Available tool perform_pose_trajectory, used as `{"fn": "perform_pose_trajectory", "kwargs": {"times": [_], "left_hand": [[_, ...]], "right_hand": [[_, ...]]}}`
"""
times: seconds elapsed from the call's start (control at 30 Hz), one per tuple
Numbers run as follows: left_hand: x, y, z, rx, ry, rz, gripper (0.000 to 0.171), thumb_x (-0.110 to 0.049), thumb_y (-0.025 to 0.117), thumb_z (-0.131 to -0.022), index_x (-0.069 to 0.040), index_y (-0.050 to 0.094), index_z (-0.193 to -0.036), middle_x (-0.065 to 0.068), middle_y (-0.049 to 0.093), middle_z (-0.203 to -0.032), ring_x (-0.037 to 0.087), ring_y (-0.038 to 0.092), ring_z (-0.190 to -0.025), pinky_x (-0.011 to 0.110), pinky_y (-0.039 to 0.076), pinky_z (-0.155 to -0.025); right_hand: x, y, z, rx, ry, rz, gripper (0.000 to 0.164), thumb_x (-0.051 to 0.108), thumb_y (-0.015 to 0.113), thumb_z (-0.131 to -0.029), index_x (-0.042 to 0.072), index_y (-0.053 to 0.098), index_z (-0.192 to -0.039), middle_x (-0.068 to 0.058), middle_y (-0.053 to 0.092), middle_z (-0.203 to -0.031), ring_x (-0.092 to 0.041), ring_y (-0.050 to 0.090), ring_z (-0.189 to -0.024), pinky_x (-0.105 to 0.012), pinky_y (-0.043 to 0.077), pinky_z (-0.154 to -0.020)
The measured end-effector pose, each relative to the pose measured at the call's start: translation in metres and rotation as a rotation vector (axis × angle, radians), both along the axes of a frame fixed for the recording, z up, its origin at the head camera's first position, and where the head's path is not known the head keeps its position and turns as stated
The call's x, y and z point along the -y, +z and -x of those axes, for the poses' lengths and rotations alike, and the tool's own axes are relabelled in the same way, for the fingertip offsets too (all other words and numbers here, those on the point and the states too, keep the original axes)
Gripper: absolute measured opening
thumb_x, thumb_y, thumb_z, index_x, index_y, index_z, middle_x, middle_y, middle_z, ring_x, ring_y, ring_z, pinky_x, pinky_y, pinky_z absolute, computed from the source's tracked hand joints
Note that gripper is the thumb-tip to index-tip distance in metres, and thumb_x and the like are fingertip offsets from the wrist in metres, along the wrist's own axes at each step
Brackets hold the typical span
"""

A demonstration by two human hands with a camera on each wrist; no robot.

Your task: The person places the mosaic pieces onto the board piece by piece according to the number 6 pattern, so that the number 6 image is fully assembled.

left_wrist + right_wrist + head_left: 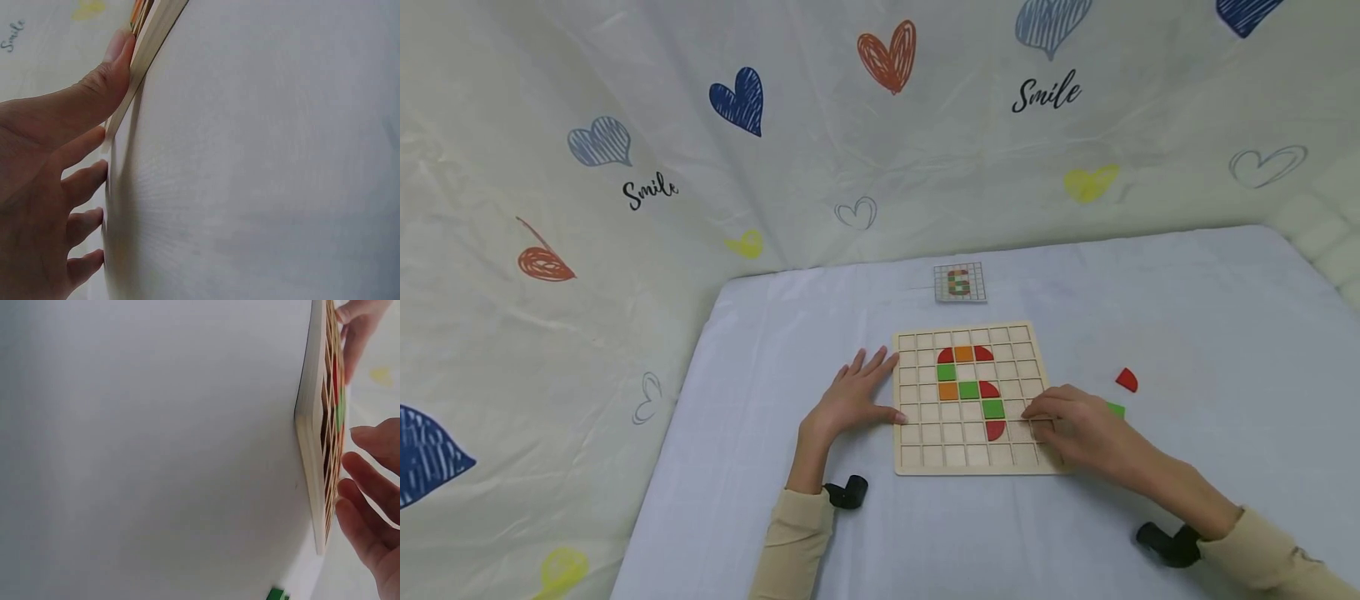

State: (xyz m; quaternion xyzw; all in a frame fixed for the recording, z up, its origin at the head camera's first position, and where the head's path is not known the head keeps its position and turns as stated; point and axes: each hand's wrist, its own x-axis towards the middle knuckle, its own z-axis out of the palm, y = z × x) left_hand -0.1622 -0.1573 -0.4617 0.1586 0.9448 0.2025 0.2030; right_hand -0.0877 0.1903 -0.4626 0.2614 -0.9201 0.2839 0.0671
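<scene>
A wooden grid board (925, 458) lies on the table, bearing several flat pieces in a curved figure. Among them are an orange square (963, 354), a green square (993, 409) and, lowest, a red quarter-round (996, 430). My left hand (850, 400) is spread at the board's left edge; its thumb (112, 62) rests on the rim in the left wrist view. Over the board's right side is my right hand (1078, 429), fingers lightly bent. In the right wrist view its thumb (378, 440) and fingers stand apart with no piece visible between them.
Right of the board lie a loose red quarter-round (1127, 380) and a green piece (1116, 409) partly hidden behind the right hand. A small card (977, 287) with a printed coloured figure on a grid lies behind the board. White cloth (820, 317) covers the table.
</scene>
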Motion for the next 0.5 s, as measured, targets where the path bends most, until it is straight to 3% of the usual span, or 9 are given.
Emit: {"fn": "perform_pose_trajectory", "kwargs": {"times": [0.2,0.43,0.5], "left_hand": [[0.001,0.001,0.001,-0.004,-0.002,-0.002,0.101,-0.05,0.082,-0.083,-0.024,0.028,-0.165,-0.002,0.017,-0.173,0.03,0.004,-0.161,0.055,0.009,-0.13],[0.001,-0.002,0.001,0.005,0.001,0.003,0.102,-0.052,0.082,-0.083,-0.027,0.025,-0.165,-0.004,0.015,-0.173,0.028,0.002,-0.162,0.053,0.008,-0.131],[0.001,-0.003,0.002,0.004,0.0,0.004,0.102,-0.052,0.081,-0.084,-0.027,0.025,-0.165,-0.004,0.015,-0.173,0.028,0.001,-0.162,0.053,0.008,-0.131]], "right_hand": [[-0.022,-0.003,-0.001,-0.066,-0.068,-0.045,0.035,-0.001,0.09,-0.069,0.013,0.079,-0.099,0.0,0.074,-0.101,-0.023,0.067,-0.094,-0.037,0.062,-0.074],[-0.047,-0.006,0.0,-0.11,-0.114,-0.054,0.038,-0.003,0.089,-0.066,0.011,0.078,-0.099,0.0,0.073,-0.099,-0.022,0.067,-0.091,-0.027,0.057,-0.073],[-0.054,-0.009,-0.001,-0.116,-0.131,-0.07,0.039,-0.003,0.09,-0.065,0.011,0.078,-0.099,-0.001,0.073,-0.099,-0.023,0.066,-0.091,-0.029,0.056,-0.074]]}}
